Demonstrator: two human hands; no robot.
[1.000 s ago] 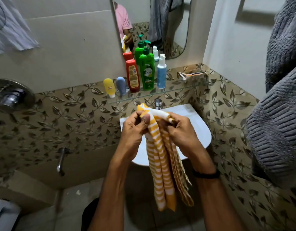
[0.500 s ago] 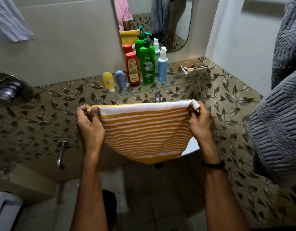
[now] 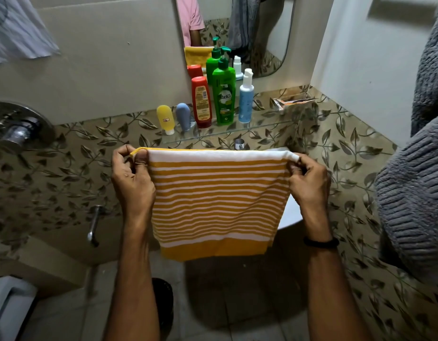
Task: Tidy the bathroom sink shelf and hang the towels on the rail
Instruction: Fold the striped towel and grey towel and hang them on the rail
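The single view comes from a wide-angle camera worn on the person's head, facing forward and tilted down toward the wall corner that carries the glass shelf [image 3: 267, 125] and the mirror [image 3: 269, 33]. It sits close: both forearms rise from the bottom edge, and the left hand [image 3: 133, 178] and right hand [image 3: 309, 183] fill mid-frame with the striped towel [image 3: 218, 200] stretched between them, the shelf just beyond. The wide lens bends the walls at the edges and takes in the floor [image 3: 237, 303] below and a grey towel [image 3: 415, 193] very near on the right.
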